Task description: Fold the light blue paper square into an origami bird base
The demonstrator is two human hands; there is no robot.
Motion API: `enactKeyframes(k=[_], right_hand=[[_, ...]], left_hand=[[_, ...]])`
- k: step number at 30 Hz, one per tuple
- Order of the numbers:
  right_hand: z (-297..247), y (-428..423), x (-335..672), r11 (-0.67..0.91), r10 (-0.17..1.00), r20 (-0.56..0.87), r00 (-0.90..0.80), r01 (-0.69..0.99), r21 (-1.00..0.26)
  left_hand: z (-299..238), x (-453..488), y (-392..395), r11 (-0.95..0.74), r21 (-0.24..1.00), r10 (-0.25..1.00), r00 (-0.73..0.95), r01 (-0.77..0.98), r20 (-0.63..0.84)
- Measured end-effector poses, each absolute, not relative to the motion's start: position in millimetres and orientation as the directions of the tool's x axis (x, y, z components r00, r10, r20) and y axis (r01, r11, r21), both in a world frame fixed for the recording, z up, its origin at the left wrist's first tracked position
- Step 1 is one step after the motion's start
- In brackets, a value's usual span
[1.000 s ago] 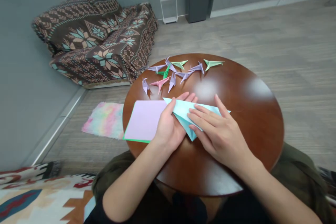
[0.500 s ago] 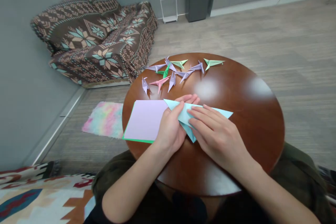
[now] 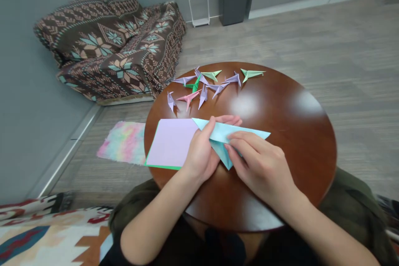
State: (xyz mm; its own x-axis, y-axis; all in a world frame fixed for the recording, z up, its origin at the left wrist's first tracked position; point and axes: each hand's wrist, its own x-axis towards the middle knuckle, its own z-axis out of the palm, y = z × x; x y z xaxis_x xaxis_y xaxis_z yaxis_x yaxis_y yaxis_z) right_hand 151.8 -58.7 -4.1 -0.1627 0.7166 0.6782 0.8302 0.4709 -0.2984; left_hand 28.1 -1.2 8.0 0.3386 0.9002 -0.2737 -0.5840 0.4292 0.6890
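Note:
A light blue sheet of origami paper (image 3: 220, 132), folded into a triangle with a smaller point hanging toward me, lies across my two hands above the table. My left hand (image 3: 202, 149) supports it from below, its thumb pressed on top near the left corner and its fingers behind it. My right hand (image 3: 262, 158) pinches the paper near its lower middle between thumb and fingers. To the left, beside my left hand, lies a stack of square paper (image 3: 170, 141), lilac on top with a green edge showing beneath.
Several folded paper cranes in lilac, green and pink, including a pink one (image 3: 188, 99), stand toward the far left of the round brown table (image 3: 289, 133). A blanket-covered sofa (image 3: 124, 50) and a pastel rug (image 3: 121, 141) are to the left.
My right hand's fingers have drawn back from lying flat across the folded paper and now pinch its lower edge. The left thumb has shifted slightly; the cranes have stayed put.

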Motion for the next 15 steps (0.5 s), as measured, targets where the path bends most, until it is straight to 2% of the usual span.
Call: enactKeyframes(k=[6, 8, 11, 15], right_hand=[[-6, -54, 154, 0.621, 0.651, 0.659, -0.375, 0.763, -0.179], [-7, -54, 155, 0.617, 0.650, 0.676, -0.348, 0.761, -0.202], [-6, -55, 156, 0.551, 0.657, 0.725, -0.209, 0.789, -0.271], [-2, -58, 160, 0.552, 0.660, 0.732, -0.169, 0.770, -0.320]], left_hand=[[14, 19, 10, 0.490, 0.548, 0.870, 0.339, -0.678, -0.359], [16, 17, 10, 0.514, 0.522, 0.857, 0.390, -0.681, -0.336], [16, 15, 5, 0.541, 0.516, 0.837, 0.489, -0.665, -0.247], [16, 13, -3, 0.499, 0.595, 0.828, 0.550, -0.630, -0.110]])
